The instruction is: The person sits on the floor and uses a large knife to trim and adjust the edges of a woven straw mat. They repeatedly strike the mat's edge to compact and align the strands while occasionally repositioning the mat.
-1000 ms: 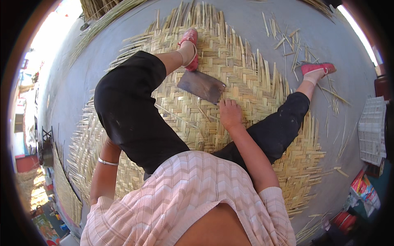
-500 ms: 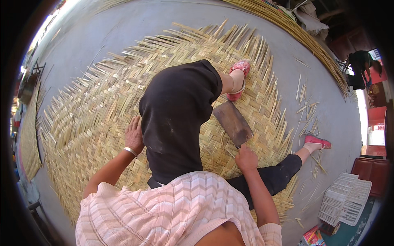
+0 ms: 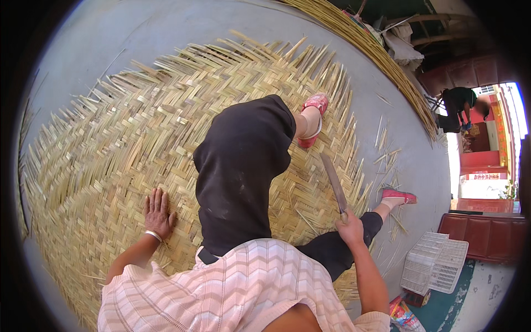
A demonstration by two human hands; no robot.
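A wide woven mat of pale split strips [image 3: 149, 122], its loose ends fanning out along the edges, lies on the floor under me. My left hand [image 3: 159, 213] rests flat on the weave with its fingers stretched out, a light bracelet at the wrist. Wrapped round the wooden handle of a cleaver [image 3: 333, 182] is my right hand [image 3: 350, 227]. The broad blade is turned edge-on and points away from me above the mat. Between my hands, my bent left knee [image 3: 243, 144] in dark trousers covers the mat's middle.
Cut strip ends [image 3: 387, 157] are scattered on the grey floor to the right. A bundle of long canes [image 3: 370, 52] runs along the far right. White plastic baskets [image 3: 437, 260] stand at the right near a dark red case [image 3: 481, 235]. Another person [image 3: 458, 108] bends over at the far right.
My left hand has moved left and nearer, away from my knee. My right hand has shifted right, turning the cleaver's blade from flat to edge-on. The whole view has swung.
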